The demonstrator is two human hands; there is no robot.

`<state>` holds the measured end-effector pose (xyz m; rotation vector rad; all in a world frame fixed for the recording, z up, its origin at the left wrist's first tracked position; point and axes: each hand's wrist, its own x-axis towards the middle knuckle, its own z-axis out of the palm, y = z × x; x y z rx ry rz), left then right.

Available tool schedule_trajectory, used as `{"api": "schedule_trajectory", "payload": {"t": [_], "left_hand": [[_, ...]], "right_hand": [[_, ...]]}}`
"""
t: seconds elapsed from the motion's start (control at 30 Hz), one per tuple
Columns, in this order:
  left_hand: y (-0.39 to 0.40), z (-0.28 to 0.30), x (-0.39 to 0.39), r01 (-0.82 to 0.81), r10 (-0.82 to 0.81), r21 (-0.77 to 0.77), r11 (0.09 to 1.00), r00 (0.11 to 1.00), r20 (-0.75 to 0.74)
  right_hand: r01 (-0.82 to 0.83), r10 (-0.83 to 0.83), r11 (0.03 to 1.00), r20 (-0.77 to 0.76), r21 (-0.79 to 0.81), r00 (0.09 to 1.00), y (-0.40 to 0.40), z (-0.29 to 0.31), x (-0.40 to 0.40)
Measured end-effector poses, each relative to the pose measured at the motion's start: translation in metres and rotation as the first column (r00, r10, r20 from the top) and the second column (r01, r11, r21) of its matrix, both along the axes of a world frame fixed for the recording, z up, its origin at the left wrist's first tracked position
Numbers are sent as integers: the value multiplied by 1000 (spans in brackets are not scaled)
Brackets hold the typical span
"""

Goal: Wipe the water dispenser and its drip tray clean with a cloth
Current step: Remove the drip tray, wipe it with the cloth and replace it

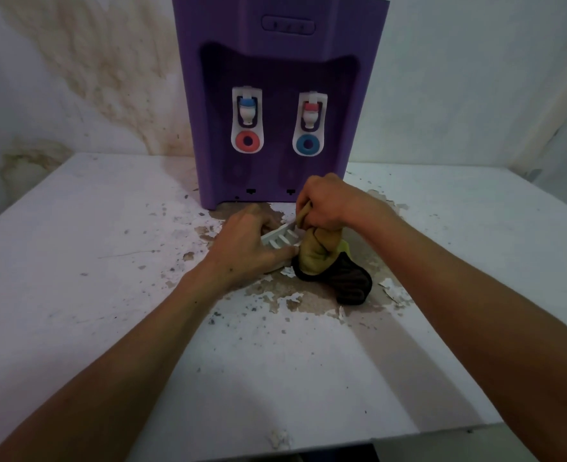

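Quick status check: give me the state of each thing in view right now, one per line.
Water dispenser: upright on the table, drip tray removed.
Drip tray: off the dispenser, on the table, slats up.
Cloth: bunched, against the tray.
Left hand: holds the tray.
Right hand: grips the cloth.
Both taps: no water seen running.
Table: paint peeling, flakes scattered.
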<state>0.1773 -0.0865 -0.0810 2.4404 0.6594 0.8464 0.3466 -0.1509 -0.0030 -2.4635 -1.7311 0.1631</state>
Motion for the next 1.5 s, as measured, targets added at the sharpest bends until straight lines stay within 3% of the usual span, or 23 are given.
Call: {"api": "schedule_trajectory", "payload": {"t": [0.23,0.37,0.47,0.57,0.7,0.93,1.13,1.37,1.5], "left_hand": [[-4,3,1,24,-24,15,1000,1000,3],[-7,7,2,-17,20,48,999,998,-53],[-4,5,1,-56,62,66,996,994,-94],[4,4,-5,-81,87,51,995,989,-122],[8,7,-9,-79,88,72,994,986,-139],[9,6,-9,-98,128,177,979,978,-164],[23,-8,1,-18,60,234,972,982,-176],[22,-10,-1,-18,45,198,980,990,-131],[23,-7,-1,43,-28,157,987,995,-100]], "right_hand": [[74,-48,968,-112,240,992,1,-23,3],[287,-38,861,-509,420,860,-29,-29,15],[377,-2,794,-618,477,786,-44,-29,26],[342,-13,818,-579,463,815,-52,-22,32],[184,14,864,-389,468,921,-52,-18,31],[18,77,898,-198,441,977,-26,-19,16],[-45,70,966,-89,255,994,-13,-12,8],[4,-4,999,0,-54,1000,9,4,3],[2,4,996,64,-92,998,15,9,-6]]}}
